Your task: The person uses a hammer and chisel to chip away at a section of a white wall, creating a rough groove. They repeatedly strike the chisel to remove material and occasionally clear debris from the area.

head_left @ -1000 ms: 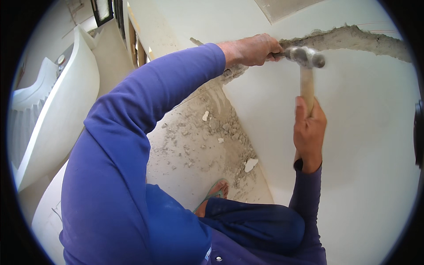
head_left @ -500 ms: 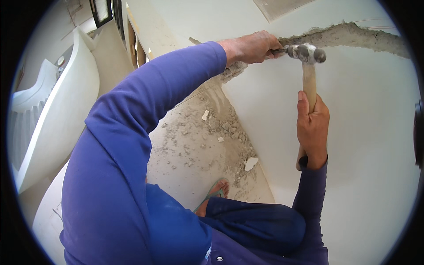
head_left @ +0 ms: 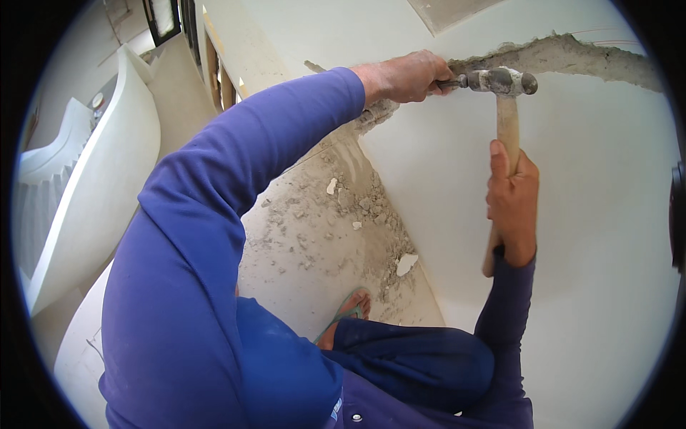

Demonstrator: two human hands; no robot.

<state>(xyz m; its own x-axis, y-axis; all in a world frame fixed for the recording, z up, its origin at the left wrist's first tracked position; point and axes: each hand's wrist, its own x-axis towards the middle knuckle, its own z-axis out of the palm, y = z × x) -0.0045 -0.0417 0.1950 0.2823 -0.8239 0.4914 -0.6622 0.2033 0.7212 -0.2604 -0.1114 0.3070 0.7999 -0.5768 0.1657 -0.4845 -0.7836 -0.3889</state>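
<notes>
My left hand (head_left: 412, 76) is closed around a dark metal chisel (head_left: 454, 83), most of which is hidden inside the fist. The fist is at the left part of a rough groove (head_left: 564, 57) broken into the white wall. In my right hand (head_left: 513, 196) is a hammer (head_left: 506, 118), gripped by its pale wooden handle with the thumb laid along it. Its dusty metal head is at the chisel's end, in line with it; whether they touch is hard to tell.
Grey rubble and white chips (head_left: 406, 264) lie on the floor beside the wall (head_left: 586, 214). My sandalled foot (head_left: 354, 306) is near the debris. To the left stands a large curved white panel (head_left: 107, 171). A rectangular patch (head_left: 450, 11) shows higher on the wall.
The hammer and my right hand have shifted slightly right and the hammer's head has turned a little. My left hand holds the chisel in nearly the same place.
</notes>
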